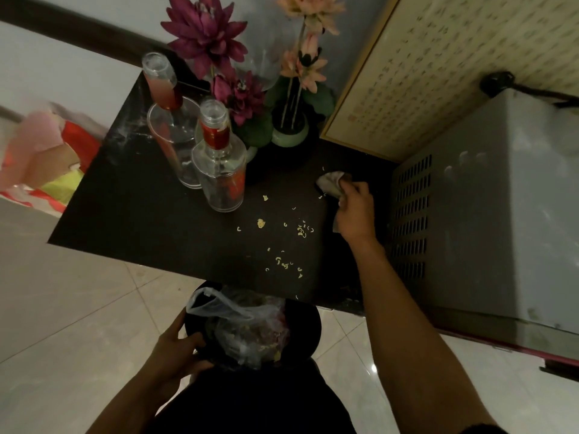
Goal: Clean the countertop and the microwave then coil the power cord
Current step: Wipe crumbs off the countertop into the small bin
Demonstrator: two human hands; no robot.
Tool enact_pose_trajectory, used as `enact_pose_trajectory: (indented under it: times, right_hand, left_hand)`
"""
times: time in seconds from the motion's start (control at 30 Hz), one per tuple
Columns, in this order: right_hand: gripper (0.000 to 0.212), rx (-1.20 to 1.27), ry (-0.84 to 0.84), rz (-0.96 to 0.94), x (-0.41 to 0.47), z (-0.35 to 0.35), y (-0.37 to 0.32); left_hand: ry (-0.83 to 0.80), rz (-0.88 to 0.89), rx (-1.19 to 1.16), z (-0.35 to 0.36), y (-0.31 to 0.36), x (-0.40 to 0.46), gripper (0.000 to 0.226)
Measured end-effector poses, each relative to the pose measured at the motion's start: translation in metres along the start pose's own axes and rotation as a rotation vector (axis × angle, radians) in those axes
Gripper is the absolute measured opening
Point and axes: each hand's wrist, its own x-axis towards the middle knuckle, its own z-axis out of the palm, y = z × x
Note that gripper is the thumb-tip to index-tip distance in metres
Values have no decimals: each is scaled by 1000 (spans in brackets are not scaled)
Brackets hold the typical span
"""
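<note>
Nearest us, our left hand (175, 343) grips the bag-lined bin (250, 333) under the desk (141, 220) edge. Our right hand (352, 211) clutches a rag (330, 182) beside the microwave (470, 220), apparently mid-wipe. Next, we sweep the crumbs (288, 245) binward; the power cord (532, 92) waits atop the microwave.

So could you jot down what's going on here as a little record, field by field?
activity: wiping crumbs off the dark countertop
right hand: grips a grey cloth on the countertop beside the microwave
left hand: holds a black bin with a plastic liner below the counter edge
crumbs: scattered between cloth and edge
also there: two glass bottles, flowers
power cord: dark, behind the microwave
</note>
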Motion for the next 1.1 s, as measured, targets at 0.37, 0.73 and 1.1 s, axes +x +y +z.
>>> enact_pose_trajectory:
  times: [0.37, 0.73, 1.1]
  right_hand:
    - [53, -39, 159, -10, 34, -14, -5]
    - [40, -53, -98, -151, 65, 5, -9]
    - [37, -10, -249, -357, -26, 15, -29]
  left_hand:
    - [32, -34, -11, -5, -3, 4, 79]
    - [28, -19, -14, 0, -3, -2, 80]
    - [39, -21, -19, 0, -5, 0, 79]
